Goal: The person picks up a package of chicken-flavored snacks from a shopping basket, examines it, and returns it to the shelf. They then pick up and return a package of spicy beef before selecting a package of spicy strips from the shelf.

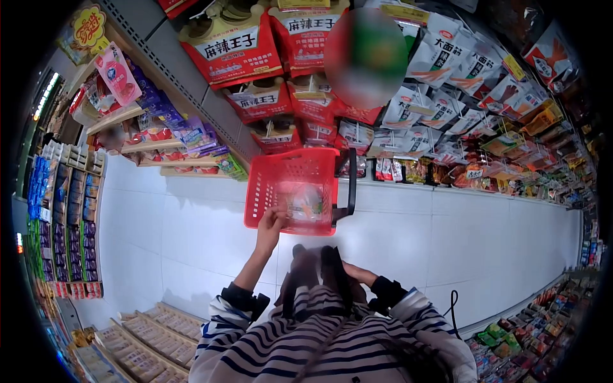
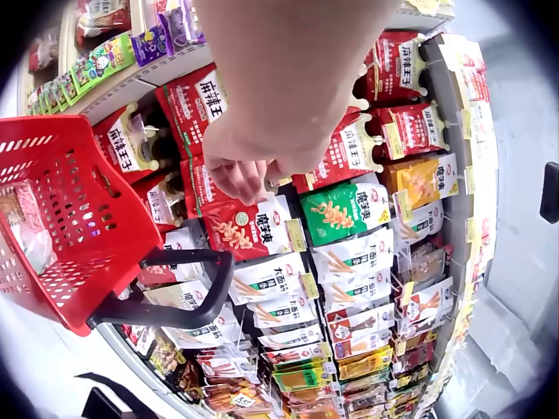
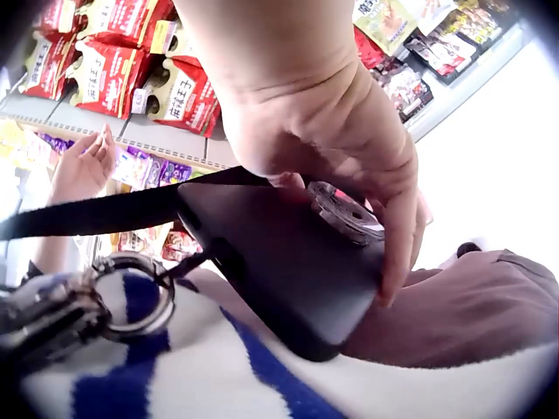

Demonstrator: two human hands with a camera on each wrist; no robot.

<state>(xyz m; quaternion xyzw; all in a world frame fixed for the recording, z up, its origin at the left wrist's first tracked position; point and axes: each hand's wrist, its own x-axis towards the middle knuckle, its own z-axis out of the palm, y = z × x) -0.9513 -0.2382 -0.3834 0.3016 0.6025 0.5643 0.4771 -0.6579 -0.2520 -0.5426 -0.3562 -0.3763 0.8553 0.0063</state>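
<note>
My left hand point(image 1: 273, 220) is raised with its fingers loosely bent, and nothing shows in its grasp. From the head view it overlaps the near left rim of a red shopping basket point(image 1: 290, 156); in the left wrist view the hand point(image 2: 253, 161) appears apart from the basket point(image 2: 79, 209), before the hanging snack packs. Clear packaged goods point(image 1: 303, 203) lie inside the basket, whose black handle point(image 1: 352, 185) leans to the right. At waist height my right hand point(image 3: 349, 148) grips a dark phone point(image 3: 279, 262) with a ring holder point(image 3: 345, 212) on its back.
A rack with red snack packs point(image 1: 233, 48) and white packs point(image 1: 440, 51) rises ahead. Shelves point(image 1: 115, 118) of packaged sweets stand left, and low wooden bins point(image 1: 147, 345) lie behind left. Pale floor tiles point(image 1: 472, 236) run along the rack. A black strap point(image 3: 113, 212) crosses beside the phone.
</note>
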